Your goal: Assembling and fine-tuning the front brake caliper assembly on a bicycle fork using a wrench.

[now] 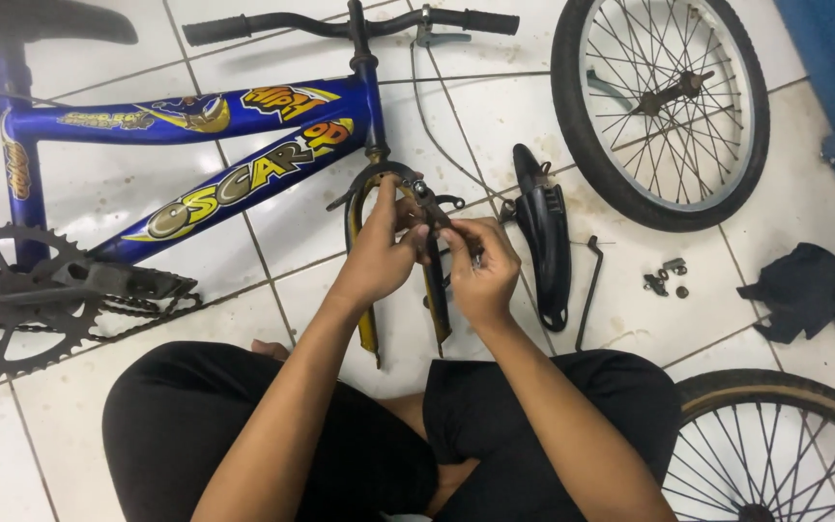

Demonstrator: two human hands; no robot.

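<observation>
A small blue bicycle frame (195, 116) lies on its side on white floor tiles, its front wheel off. Its yellow and black fork (367, 324) points toward me. At the top of the fork sits a black brake caliper (429, 201). My left hand (379, 253) pinches the caliper and fork crown with thumb and fingers. My right hand (480, 266) grips the caliper's right side, fingers curled around a small part that I cannot make out.
A black mudguard (545, 237) and a thin black rod (587, 295) lie right of the fork. Small bolts and nuts (664, 278) sit beyond. One loose wheel (664, 101) lies top right, another (775, 454) bottom right. A dark rag (799, 290), chainring (12, 300), handlebar (350, 21).
</observation>
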